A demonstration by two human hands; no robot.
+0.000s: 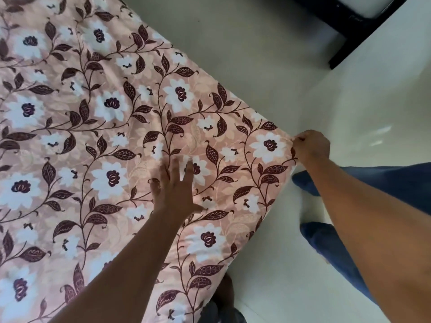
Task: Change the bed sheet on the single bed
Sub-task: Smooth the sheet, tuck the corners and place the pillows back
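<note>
A pink bed sheet (98, 141) printed with white flowers and dark maroon leaves covers the single bed and fills the left and middle of the view. My left hand (173, 190) lies flat on the sheet near the bed's corner, fingers spread, holding nothing. My right hand (311, 146) pinches the sheet at the bed's corner, right at the edge where the fabric meets the floor side. The mattress under the sheet is hidden.
A pale glossy floor (349, 113) runs along the right of the bed. My legs in blue trousers (326, 243) stand beside the corner. Dark furniture with a black leg (342, 52) stands at the top right. A dark object (224, 297) sits low by the bed's near edge.
</note>
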